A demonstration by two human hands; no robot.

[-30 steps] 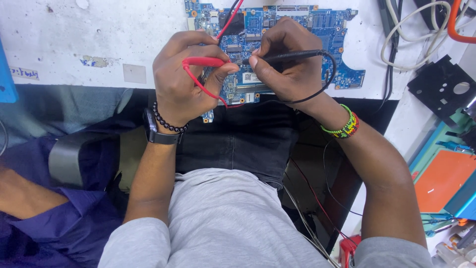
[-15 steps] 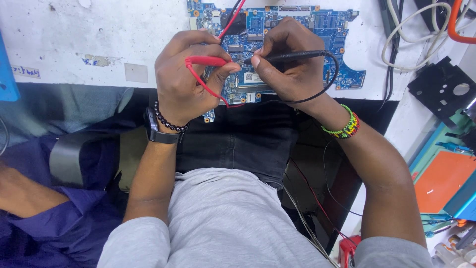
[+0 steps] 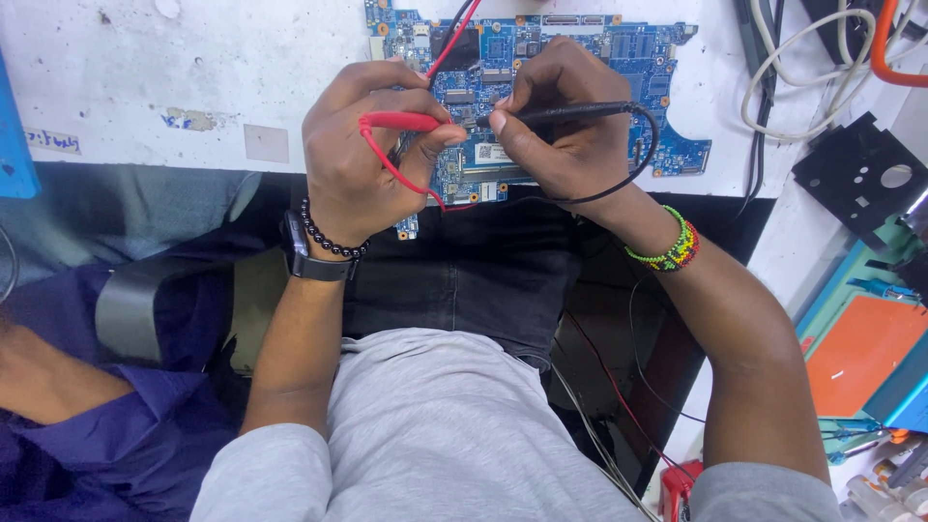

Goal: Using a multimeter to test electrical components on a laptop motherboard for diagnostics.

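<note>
**Two probes held to a blue circuit board at the bench edge**

At the far left a flat blue plastic slab (image 3: 12, 135) lies on the scuffed white worktop (image 3: 145, 68), and below the bench edge a second person in a dark blue garment (image 3: 106, 425) sits beside the worker.

The left hand (image 3: 362, 155), with a black beaded bracelet (image 3: 324, 237) and a dark wristwatch (image 3: 314, 263) on its wrist, has its fingers curled closed around a slim red plastic test probe (image 3: 401, 122). The thumb and forefinger pinch the probe near its front end, and its red lead (image 3: 462, 29) loops under the hand and runs up across the board.

The blue rectangular printed circuit board (image 3: 667, 58) lies flat on the worktop in front of the worker, its near edge reaching the edge of the bench and partly hidden by both hands. The two probe tips meet close together over its middle; whether they touch the board cannot be told.

The right hand (image 3: 565, 130), with a green, yellow and red beaded wristband (image 3: 667, 249), grips a slim black plastic test probe (image 3: 570, 113) between closed fingertips, its black lead (image 3: 643, 159) curving round the back of the hand.

Further right lie a coil of white cable (image 3: 773, 87), a black perforated metal bracket (image 3: 860, 184) and an orange mat in a teal frame (image 3: 860, 353).
</note>
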